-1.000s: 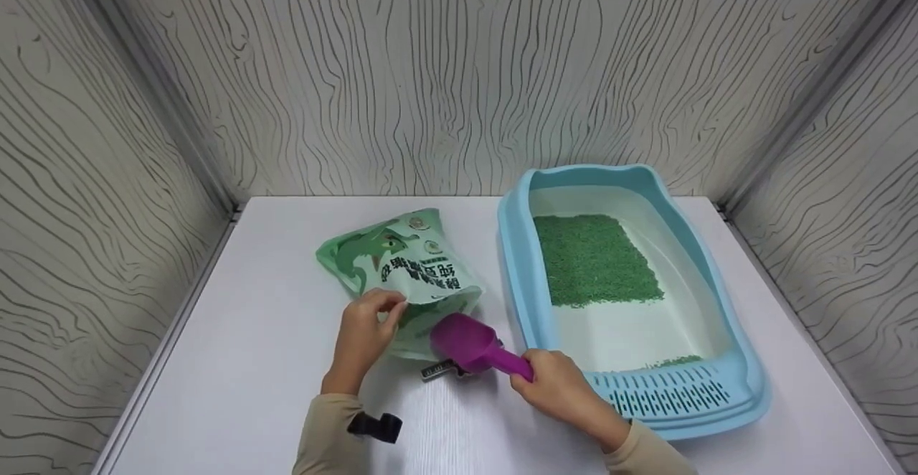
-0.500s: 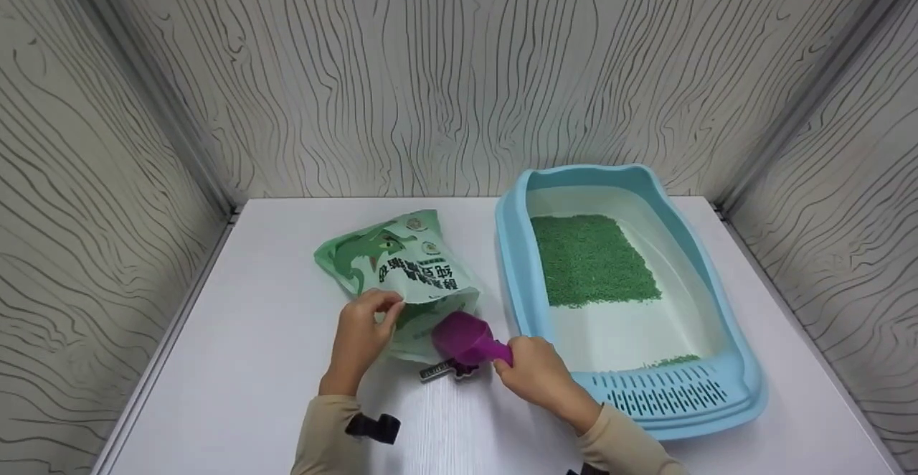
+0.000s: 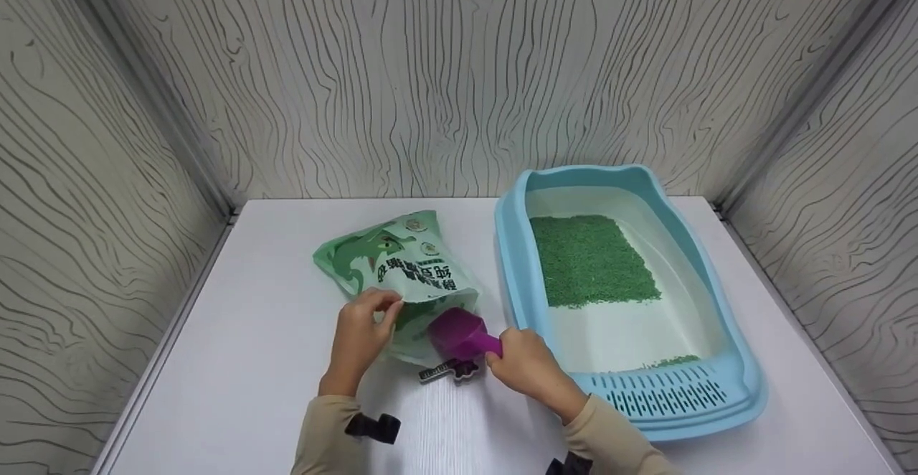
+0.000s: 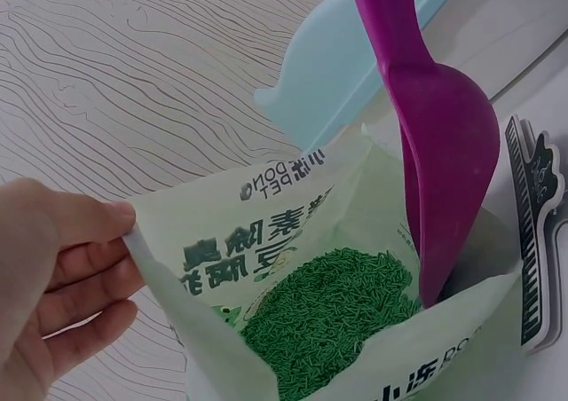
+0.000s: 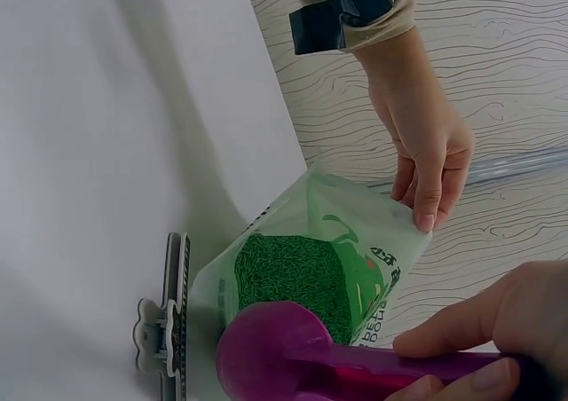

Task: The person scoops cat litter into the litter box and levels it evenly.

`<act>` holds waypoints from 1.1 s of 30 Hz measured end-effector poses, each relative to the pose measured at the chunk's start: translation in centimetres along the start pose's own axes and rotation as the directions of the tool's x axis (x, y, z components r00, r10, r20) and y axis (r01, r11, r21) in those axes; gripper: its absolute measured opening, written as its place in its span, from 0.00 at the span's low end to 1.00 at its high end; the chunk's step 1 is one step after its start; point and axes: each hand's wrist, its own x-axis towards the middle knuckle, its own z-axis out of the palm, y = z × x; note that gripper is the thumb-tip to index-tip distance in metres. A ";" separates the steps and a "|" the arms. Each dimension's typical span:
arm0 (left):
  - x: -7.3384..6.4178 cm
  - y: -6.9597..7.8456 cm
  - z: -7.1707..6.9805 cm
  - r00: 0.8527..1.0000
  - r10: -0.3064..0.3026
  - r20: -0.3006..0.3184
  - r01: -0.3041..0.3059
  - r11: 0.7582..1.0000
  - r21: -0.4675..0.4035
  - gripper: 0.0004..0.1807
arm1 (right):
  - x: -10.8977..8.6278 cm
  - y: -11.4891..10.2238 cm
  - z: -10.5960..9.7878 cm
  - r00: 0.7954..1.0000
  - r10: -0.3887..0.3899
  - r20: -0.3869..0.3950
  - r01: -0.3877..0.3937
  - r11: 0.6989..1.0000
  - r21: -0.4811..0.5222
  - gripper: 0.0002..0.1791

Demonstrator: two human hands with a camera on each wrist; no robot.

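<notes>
Scoop (image 3: 457, 336) of purple plastic, at the open mouth of a pale green bag (image 3: 412, 252), its bowl tipped downward beside the rim; whether it touches the pellets (image 4: 328, 317) inside, I cannot tell; the right hand (image 3: 527, 364) has its fingers wrapped round the handle; the left hand (image 3: 362, 331) pinches the bag's upper edge between thumb and forefinger, holding the mouth apart; green pellets show within, and the bag lies on its back on the white table (image 3: 251, 317), printed with a green animal figure and dark characters; just in front of it, below the scoop, lies a dark and pale clip (image 3: 448, 371); to the right of the bag stands a light blue tray (image 3: 518, 260) with a white floor and a slotted near end; a roughly rectangular patch of green grains (image 3: 592, 263) covers its far part, with a thin scatter by the slots; beige sleeves (image 3: 326, 435) cover both forearms; behind the table rises a wood-patterned wall (image 3: 401, 87).
</notes>
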 end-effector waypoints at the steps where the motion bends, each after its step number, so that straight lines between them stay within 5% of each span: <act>1: 0.0 0.0 0.0 1.000 -0.003 0.002 0.003 1.000 -0.003 0.05 | 0.1 -0.1 0.0 1.000 -0.004 -0.003 0.004 1.000 -0.007 0.12; 15: -0.1 -0.1 0.2 1.000 0.014 -0.013 -0.014 1.000 0.000 0.02 | 2.3 -2.0 0.6 0.999 0.028 0.034 -0.027 0.999 -0.027 0.07; 33: -0.1 -0.2 0.7 0.998 0.035 -0.053 -0.035 0.999 -0.003 0.02 | 4.2 -3.3 4.8 0.998 0.040 -0.045 -0.043 0.998 -0.052 0.11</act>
